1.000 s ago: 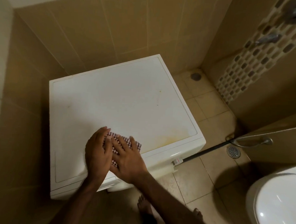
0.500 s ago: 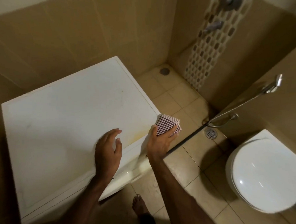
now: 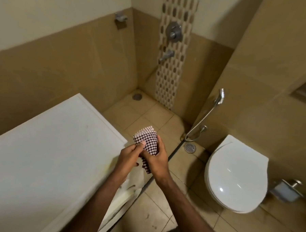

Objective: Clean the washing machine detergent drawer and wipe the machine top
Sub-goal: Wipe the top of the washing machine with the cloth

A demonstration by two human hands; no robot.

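Woven checked cloth (image 3: 148,141), coarse and matt, a nubby dark-and-white weave, bunched between the left hand (image 3: 128,158) and right hand (image 3: 158,159). Washing machine top (image 3: 49,154): smooth white panel, dull sheen, yellowish smudges near its front edge. Toilet lid (image 3: 237,175), glossy white, catching a bright highlight. Hand sprayer (image 3: 219,97) and its hose, polished metal. Wall tiles (image 3: 71,62) satin beige; floor tiles (image 3: 153,220) matt and scuffed with dark marks.

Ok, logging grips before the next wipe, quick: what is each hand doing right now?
Left hand: pinching the checkered cloth, off the machine.
Right hand: gripping the same cloth from the other side.
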